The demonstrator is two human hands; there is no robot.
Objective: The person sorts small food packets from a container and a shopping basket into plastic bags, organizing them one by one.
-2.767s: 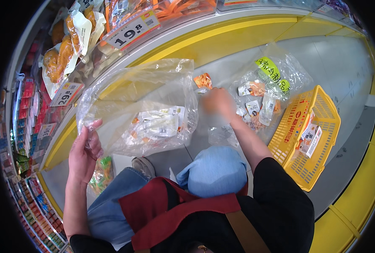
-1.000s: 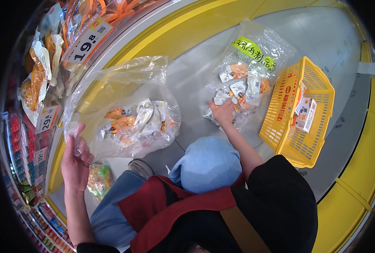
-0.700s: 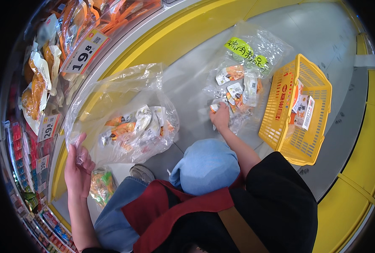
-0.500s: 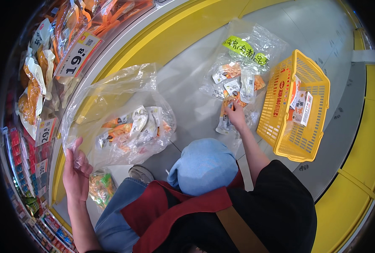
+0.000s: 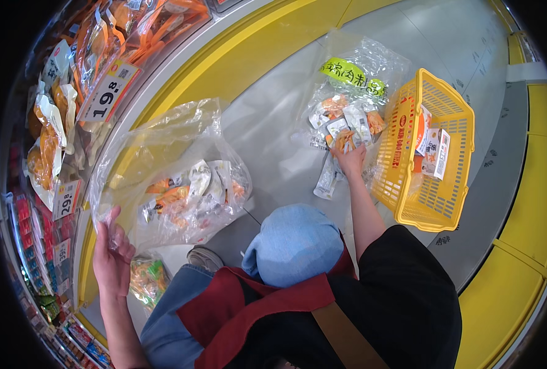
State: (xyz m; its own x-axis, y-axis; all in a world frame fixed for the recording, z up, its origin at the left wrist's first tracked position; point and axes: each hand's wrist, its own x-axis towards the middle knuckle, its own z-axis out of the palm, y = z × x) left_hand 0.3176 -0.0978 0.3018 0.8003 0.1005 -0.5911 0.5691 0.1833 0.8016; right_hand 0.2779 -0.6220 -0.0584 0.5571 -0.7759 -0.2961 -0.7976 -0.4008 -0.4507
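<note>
While I crouch on the grey floor (image 5: 267, 123), with its curved yellow band running beside the chilled shelf (image 5: 76, 80) at my left, the largest item in hand is the big clear plastic bag (image 5: 163, 166), lying open-mouthed toward the shelf and slumped on the floor just in front of my left knee. My left hand (image 5: 110, 255) is clenched on the bag's crumpled rim at its near left corner, fingers closed around the film. Inside that bag a loose heap of white and orange snack packets (image 5: 193, 190) rests at the end nearest my knee. To the right, the yellow wire-style shopping basket (image 5: 436, 154) stands on the floor near the yellow strip along the right edge; a few flat packets lean inside it. Just beside the basket's left wall lies a second, smaller clear bag (image 5: 363, 80) with a green label, holding more small packets. My right hand (image 5: 349, 157) reaches to the near end of that smaller bag and grasps one small orange packet (image 5: 344, 140), fingers curled around it. A further white packet (image 5: 326, 181) lies on the floor just left of my wrist. A small green and orange packet (image 5: 145, 278) lies on the floor beside my left forearm, below the big bag.
</note>
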